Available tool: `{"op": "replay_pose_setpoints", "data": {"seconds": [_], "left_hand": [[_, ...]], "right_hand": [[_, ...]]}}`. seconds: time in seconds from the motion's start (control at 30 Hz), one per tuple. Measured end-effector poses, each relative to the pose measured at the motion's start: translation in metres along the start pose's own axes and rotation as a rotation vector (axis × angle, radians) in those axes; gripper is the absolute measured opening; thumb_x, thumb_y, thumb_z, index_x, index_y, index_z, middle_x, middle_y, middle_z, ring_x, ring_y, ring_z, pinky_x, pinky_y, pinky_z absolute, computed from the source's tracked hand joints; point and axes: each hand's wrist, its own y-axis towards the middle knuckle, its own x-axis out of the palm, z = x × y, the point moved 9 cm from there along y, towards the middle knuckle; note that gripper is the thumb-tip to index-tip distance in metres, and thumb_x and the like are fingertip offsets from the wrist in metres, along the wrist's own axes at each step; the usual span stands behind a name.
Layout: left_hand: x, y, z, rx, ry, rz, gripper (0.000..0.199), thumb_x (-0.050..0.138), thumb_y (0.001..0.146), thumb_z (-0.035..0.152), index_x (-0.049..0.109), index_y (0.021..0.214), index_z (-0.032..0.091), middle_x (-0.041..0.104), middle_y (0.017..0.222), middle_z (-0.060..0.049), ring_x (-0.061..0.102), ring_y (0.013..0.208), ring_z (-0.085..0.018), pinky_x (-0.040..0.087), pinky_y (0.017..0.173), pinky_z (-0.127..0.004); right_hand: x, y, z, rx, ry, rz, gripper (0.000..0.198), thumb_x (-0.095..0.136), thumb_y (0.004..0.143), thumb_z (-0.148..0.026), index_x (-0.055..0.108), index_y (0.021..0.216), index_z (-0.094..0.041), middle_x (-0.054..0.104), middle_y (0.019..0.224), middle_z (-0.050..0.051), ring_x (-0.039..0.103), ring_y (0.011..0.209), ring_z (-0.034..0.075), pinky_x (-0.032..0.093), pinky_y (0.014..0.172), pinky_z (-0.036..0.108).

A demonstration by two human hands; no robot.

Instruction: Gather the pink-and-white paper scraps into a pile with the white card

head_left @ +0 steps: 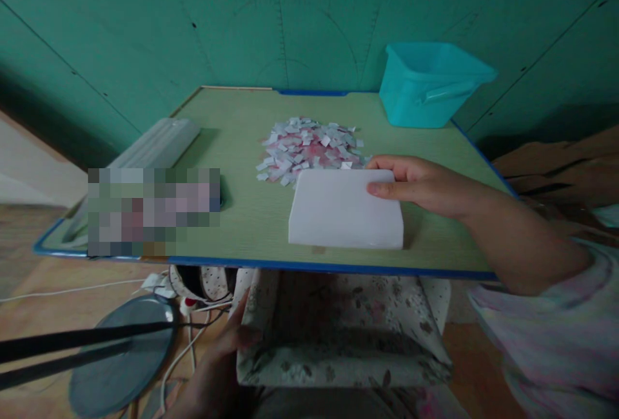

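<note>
white block, right of centre, near counter front edge; open room leftward. right hand: fingers clamped on block's upper right corner. left hand beside patterned bin, lower centre; grip unclear.

Layout: table and below

Noted scraps mid-table, block before them, near front edge. Logged bucket at back right corner, wall behind table. Recorded box below front edge, stool left of box, cords between both.
</note>
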Motion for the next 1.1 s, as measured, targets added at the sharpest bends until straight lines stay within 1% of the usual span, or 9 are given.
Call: {"op": "replay_pose_setpoints", "data": {"seconds": [0.2,0.27,0.37,0.47,0.57,0.67,0.73,0.97,1.1], "left_hand": [[0.003,0.002,0.001,0.015,-0.028,-0.032,0.057,0.05,0.056,0.008,0.057,0.109,0.028,0.066,0.052,0.003,0.061,0.051,-0.017,0.047,0.048,-0.024],[0.005,0.002,0.001,0.025,-0.029,-0.043,0.058,0.051,0.056,0.009,0.056,0.111,0.027,0.065,0.05,0.004,0.06,0.047,-0.015,0.044,0.042,-0.021],[0.007,0.002,0.002,0.024,-0.023,-0.037,0.058,0.052,0.055,0.009,0.057,0.109,0.026,0.062,0.045,0.006,0.054,0.036,-0.011,0.039,0.034,-0.018],[0.006,0.002,0.0,0.003,-0.044,-0.027,0.057,0.051,0.056,0.008,0.057,0.109,0.027,0.062,0.045,0.006,0.053,0.036,-0.011,0.038,0.033,-0.017],[0.002,0.002,0.002,0.014,-0.047,0.001,0.057,0.052,0.055,0.007,0.058,0.108,0.027,0.063,0.048,0.005,0.057,0.042,-0.013,0.041,0.036,-0.018],[-0.002,0.002,0.004,0.022,0.011,0.03,0.059,0.053,0.054,0.008,0.057,0.11,0.025,0.067,0.056,0.002,0.06,0.048,-0.017,0.048,0.045,-0.024],[-0.001,0.001,0.003,0.009,0.04,0.011,0.06,0.053,0.055,0.009,0.055,0.112,0.025,0.068,0.059,0.001,0.061,0.049,-0.018,0.049,0.048,-0.027],[-0.001,0.002,0.001,0.022,-0.025,-0.015,0.062,0.05,0.057,0.006,0.051,0.116,0.026,0.068,0.057,0.003,0.062,0.054,-0.017,0.048,0.053,-0.026],[0.007,0.002,0.0,0.003,0.004,-0.072,0.062,0.049,0.059,0.008,0.049,0.118,0.025,0.069,0.063,0.0,0.063,0.054,-0.02,0.048,0.055,-0.031]], "right_hand": [[0.005,0.002,0.0,0.001,-0.02,-0.023,0.024,0.056,0.071,-0.027,0.055,0.093,-0.016,0.059,0.08,-0.001,0.054,0.063,0.008,0.042,0.054,0.019],[0.008,0.001,-0.003,-0.006,-0.031,-0.052,0.023,0.056,0.071,-0.028,0.055,0.09,-0.016,0.059,0.078,-0.001,0.054,0.064,0.008,0.042,0.055,0.019],[0.007,0.001,-0.002,0.001,-0.013,-0.051,0.028,0.056,0.071,-0.031,0.055,0.094,-0.016,0.06,0.082,0.0,0.055,0.067,0.01,0.043,0.057,0.02],[0.002,0.003,0.001,-0.007,-0.004,0.007,0.033,0.056,0.071,-0.032,0.053,0.101,-0.017,0.06,0.088,0.001,0.056,0.072,0.011,0.043,0.059,0.022],[0.005,0.005,0.006,0.012,-0.01,-0.004,0.033,0.054,0.073,-0.03,0.05,0.103,-0.017,0.06,0.086,0.002,0.056,0.071,0.011,0.043,0.058,0.021],[0.012,0.005,0.009,0.035,0.006,-0.044,0.036,0.053,0.074,-0.029,0.047,0.107,-0.017,0.06,0.085,0.002,0.055,0.069,0.011,0.043,0.057,0.021],[0.015,0.004,0.01,0.043,0.009,-0.059,0.036,0.053,0.074,-0.029,0.046,0.108,-0.018,0.059,0.085,0.001,0.055,0.068,0.011,0.043,0.057,0.021],[0.016,0.002,0.01,0.039,-0.027,-0.068,0.031,0.053,0.074,-0.032,0.048,0.102,-0.019,0.056,0.086,0.001,0.053,0.069,0.01,0.042,0.056,0.019],[0.017,0.0,0.007,0.003,-0.06,-0.092,0.03,0.052,0.074,-0.035,0.049,0.099,-0.018,0.056,0.082,0.001,0.052,0.067,0.01,0.041,0.055,0.019]]}}
